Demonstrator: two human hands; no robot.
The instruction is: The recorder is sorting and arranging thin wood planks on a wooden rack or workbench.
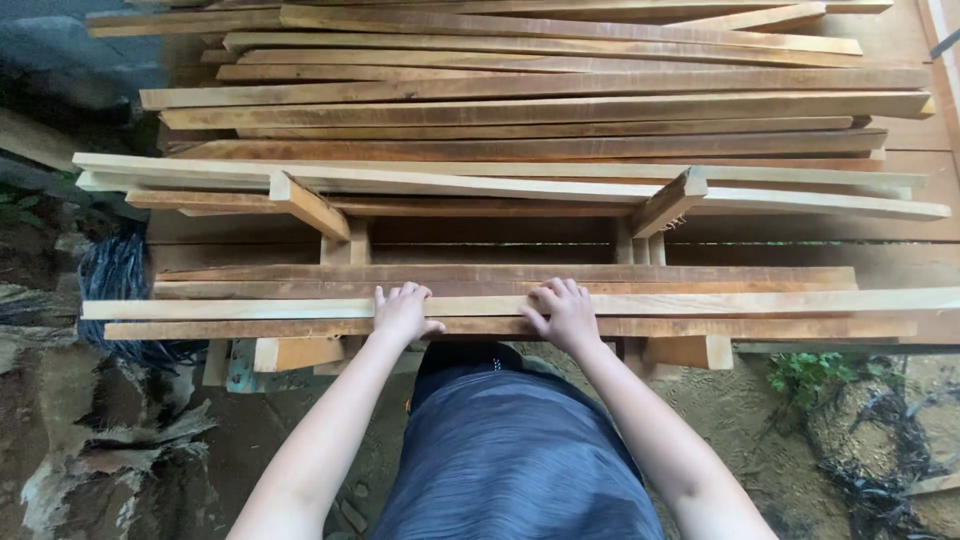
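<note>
A broad stack of rough-sawn wooden slats (540, 90) fills the upper view, laid side to side across a low wooden trestle (310, 205) whose cross pieces angle out from under the upper layers. Nearer the person, a smaller layer of slats lies on the same frame, and its front edge is where both hands rest.

The pale slat (700, 302) on top of that near layer runs left to right, its long axis square to the person's forearms and reaching well past both hands on either side. The left hand (402, 312) and the right hand (566, 314) lie on it near its middle, close together, about equally near. Each grip is half closed: fingers curl over the slat's far edge and thumbs hook the darker slat (250, 329) just beneath, so both hands seem to grasp the two together. Bare earth (760, 410) lies below.
</note>
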